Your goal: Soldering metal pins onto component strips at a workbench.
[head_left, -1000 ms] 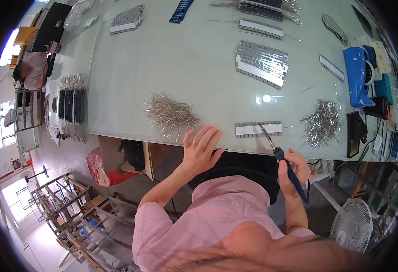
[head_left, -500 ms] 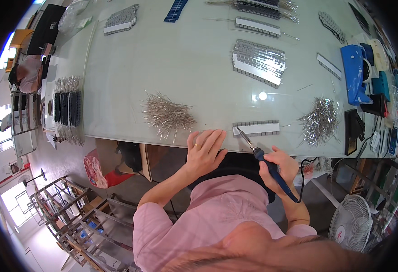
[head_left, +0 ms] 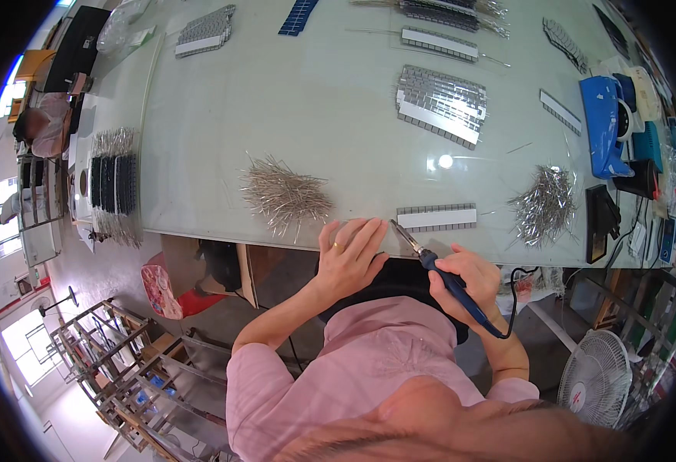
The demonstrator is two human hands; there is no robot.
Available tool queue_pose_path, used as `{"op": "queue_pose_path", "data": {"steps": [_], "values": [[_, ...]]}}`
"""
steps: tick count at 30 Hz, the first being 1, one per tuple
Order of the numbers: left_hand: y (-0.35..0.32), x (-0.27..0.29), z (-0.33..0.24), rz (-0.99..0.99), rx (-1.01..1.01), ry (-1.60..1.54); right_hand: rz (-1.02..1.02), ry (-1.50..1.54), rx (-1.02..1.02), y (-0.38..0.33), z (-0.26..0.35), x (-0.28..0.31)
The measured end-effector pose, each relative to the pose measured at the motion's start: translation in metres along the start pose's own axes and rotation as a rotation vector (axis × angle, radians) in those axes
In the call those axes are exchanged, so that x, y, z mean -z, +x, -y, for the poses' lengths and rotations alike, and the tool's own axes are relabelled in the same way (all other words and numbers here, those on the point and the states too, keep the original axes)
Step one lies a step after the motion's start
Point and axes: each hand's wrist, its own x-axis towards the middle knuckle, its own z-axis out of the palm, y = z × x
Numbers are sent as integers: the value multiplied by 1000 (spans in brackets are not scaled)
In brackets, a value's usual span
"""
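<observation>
My right hand (head_left: 467, 279) is closed round the dark blue handle of a soldering iron (head_left: 455, 286). Its metal tip points up and left, at the left end of a narrow white strip with dark gridded edges (head_left: 438, 219). My left hand (head_left: 352, 250) rests at the table's near edge, left of the tip, fingers stretched out and close together. Whether a thin wire lies beneath those fingertips I cannot tell. Beyond this hand, to the left, spreads a pile of thin metal wires (head_left: 285, 196). A shinier wire pile (head_left: 544, 206) lies right of the strip.
Farther back on the glass-topped table (head_left: 276, 100) lie a batch of silvery strips (head_left: 441, 108) and another single strip (head_left: 439, 44). A blue tape dispenser (head_left: 601, 127) stands at the right. The iron's black cord (head_left: 513, 300) loops beside my right forearm. A fan (head_left: 596, 377) is below right.
The soldering iron has shifted left in my right hand, its tip going from over the strip to the strip's left end, nearer my left fingertips. My left hand stays nearly in place.
</observation>
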Motion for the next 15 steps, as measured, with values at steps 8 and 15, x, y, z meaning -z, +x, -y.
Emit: {"op": "queue_pose_path", "data": {"steps": [8,15], "values": [[1,2,-1,-23,23,-19,97,-133,110,9,15,1],[-8,10,3,-233,14,-53,12,-12,90,-5,-5,-4]]}}
